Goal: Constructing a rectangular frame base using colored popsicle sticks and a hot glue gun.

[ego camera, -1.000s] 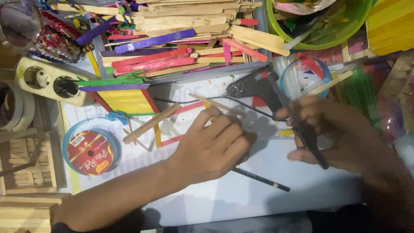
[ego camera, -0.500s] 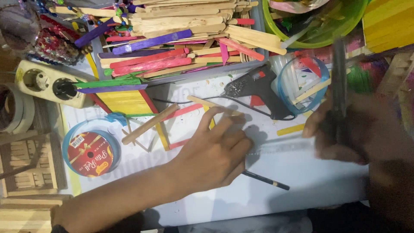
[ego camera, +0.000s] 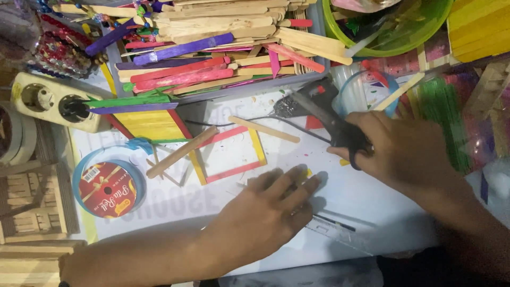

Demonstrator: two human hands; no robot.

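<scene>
The scissors (ego camera: 332, 125) lay in the right hand (ego camera: 396, 151), their dark handles wrapped by its curled fingers (ego camera: 353, 151) and their blades pointing up and left over the white desk (ego camera: 372, 204), toward a black glue gun (ego camera: 311, 98). The blades appeared nearly closed. Just left of the blade tips a plain wooden stick (ego camera: 264, 129) lay beside a square frame of coloured sticks (ego camera: 228, 154). The left hand (ego camera: 265, 212) rested flat on the desk below that frame, fingers (ego camera: 297, 186) spread and holding nothing, a small yellow piece (ego camera: 307, 172) showing at the fingertips. A pencil (ego camera: 332, 221) lay just right of that hand. Farther out were a ribbon spool (ego camera: 106, 188), a tray of craft sticks (ego camera: 223, 48) and a green bowl (ego camera: 393, 32).
</scene>
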